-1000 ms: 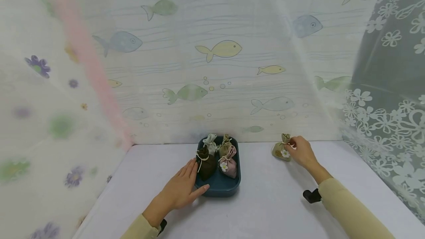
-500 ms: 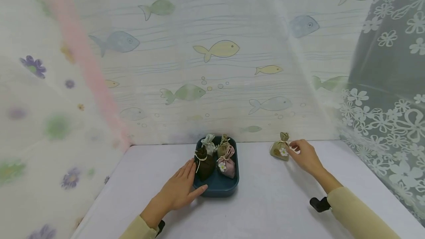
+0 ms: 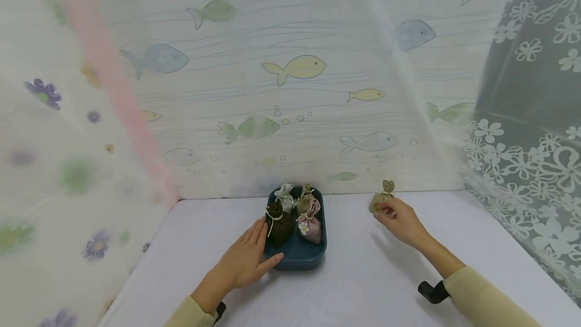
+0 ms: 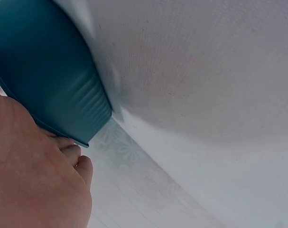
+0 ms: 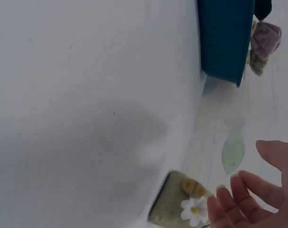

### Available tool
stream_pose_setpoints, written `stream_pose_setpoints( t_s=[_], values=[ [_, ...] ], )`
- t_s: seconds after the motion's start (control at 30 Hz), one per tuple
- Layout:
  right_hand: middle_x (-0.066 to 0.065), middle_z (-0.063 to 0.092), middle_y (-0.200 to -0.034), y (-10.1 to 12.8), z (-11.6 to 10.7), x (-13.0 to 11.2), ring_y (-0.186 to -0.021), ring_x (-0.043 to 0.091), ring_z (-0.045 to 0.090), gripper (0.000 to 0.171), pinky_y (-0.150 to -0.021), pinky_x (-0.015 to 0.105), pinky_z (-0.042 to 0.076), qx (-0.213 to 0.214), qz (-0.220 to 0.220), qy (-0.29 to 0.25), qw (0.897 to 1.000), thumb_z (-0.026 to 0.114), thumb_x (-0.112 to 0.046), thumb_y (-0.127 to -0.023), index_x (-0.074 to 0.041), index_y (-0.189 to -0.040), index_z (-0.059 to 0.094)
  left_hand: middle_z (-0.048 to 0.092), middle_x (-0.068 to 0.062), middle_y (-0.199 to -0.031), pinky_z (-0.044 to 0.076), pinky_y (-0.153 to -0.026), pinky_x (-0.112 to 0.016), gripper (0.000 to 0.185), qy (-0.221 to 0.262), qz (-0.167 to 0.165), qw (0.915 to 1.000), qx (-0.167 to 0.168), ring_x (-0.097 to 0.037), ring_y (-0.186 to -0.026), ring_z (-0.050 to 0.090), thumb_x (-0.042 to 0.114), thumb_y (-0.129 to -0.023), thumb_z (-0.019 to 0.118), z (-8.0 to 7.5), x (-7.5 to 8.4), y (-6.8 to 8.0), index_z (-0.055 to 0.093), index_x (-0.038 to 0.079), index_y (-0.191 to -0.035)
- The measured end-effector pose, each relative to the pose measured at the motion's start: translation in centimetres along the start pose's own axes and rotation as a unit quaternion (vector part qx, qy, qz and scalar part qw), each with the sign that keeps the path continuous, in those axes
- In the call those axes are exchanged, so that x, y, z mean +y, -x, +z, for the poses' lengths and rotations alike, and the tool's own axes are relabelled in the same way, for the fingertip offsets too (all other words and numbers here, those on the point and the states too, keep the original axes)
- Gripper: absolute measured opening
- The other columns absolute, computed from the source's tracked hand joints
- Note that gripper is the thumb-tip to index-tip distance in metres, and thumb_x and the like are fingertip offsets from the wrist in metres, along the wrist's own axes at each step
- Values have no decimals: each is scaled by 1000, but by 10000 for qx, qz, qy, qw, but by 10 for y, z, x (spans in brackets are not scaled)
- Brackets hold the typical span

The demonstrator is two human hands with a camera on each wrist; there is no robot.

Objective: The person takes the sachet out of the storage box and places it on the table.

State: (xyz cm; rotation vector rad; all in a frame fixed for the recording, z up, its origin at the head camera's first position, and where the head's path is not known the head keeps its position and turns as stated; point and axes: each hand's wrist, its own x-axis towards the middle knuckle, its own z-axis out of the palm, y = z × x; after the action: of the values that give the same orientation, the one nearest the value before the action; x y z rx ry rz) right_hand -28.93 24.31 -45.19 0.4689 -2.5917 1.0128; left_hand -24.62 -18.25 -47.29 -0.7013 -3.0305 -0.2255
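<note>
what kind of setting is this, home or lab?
Probably a staged tabletop recording booth, not a lived-in room. A plain white table is closed in by hanging printed sheets, a fish-pattern backdrop and a floral lace curtain. The only props are a blue tray of small drawstring sachets.

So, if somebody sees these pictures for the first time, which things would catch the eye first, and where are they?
Probably the dark teal tray in the middle of the white table, with four small tied pouches standing in it, among them a dark brown pouch and a pink pouch. The left hand rests flat against the tray's near left side. To the right, the right hand touches a lone olive pouch near the fish-patterned backdrop.
</note>
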Motion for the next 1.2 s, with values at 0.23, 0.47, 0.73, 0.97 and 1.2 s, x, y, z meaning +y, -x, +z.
stream_pose_setpoints(
  t_s=[0.23,0.47,0.73,0.97,1.2],
  values=[
    [15,69,-108,0,15,-21,-99,33,65,25,-82,46,56,-235,-270,-148,9993,74,-10,-94,5,-114,68,11,-18,-170,20,-125,-49,106,64,5,10000,2,-32,-157,13,81,-96,24,-1,2,0,19,-2,-162],
    [14,68,-109,-2,28,-41,-99,31,64,27,-82,47,57,-368,-548,-200,9976,76,-11,-93,3,-115,69,12,-19,-170,20,-125,-49,105,35,17,10000,-12,-32,-157,12,80,-97,26,-2,1,0,19,-3,-161],
    [13,68,-110,-9,45,-58,-100,32,63,27,-84,48,56,-522,-643,-428,9956,75,-13,-94,2,-116,70,14,-20,-169,22,-124,-50,104,99,66,9999,76,-34,-156,15,78,-98,29,-3,1,1,21,-4,-161],
    [17,66,-115,-14,61,-71,-105,38,61,29,-88,53,55,-789,-579,-638,9931,73,-15,-96,2,-119,68,16,-22,-169,23,-123,-53,104,146,113,9998,109,-35,-156,17,77,-99,30,-3,2,1,22,-6,-160],
    [17,66,-114,-23,79,-80,-105,38,61,30,-84,44,54,-705,-513,-582,9945,74,-14,-95,5,-118,69,15,-22,-169,23,-123,-53,102,161,120,9997,103,-36,-156,16,76,-100,31,-5,3,2,22,-6,-160]
  ],
)
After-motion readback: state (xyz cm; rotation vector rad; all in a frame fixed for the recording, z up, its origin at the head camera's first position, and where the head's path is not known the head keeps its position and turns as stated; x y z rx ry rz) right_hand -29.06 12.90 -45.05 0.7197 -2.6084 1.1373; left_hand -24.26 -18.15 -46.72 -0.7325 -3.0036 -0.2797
